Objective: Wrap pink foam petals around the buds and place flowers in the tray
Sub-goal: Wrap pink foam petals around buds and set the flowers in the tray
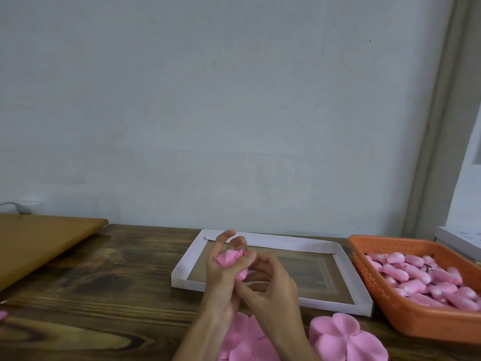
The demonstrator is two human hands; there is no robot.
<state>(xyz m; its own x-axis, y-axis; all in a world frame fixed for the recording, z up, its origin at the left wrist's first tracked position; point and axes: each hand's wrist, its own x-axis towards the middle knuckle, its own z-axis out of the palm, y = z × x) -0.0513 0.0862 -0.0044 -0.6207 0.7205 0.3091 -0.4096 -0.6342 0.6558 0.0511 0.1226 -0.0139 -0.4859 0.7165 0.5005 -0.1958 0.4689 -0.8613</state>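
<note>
The table bore the tray, the basket of buds right of it, petals before it. Over the tray's left edge the left hand gripped a flower, the right hand pinching its base. Wrapping seemed underway; next, the petals likely needed closing snugly before going into the tray.

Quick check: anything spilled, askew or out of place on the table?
Only a stray pink piece at the far left edge of the table, apart from the petal stacks. The held flower looks intact. Nothing else stands out.
</note>
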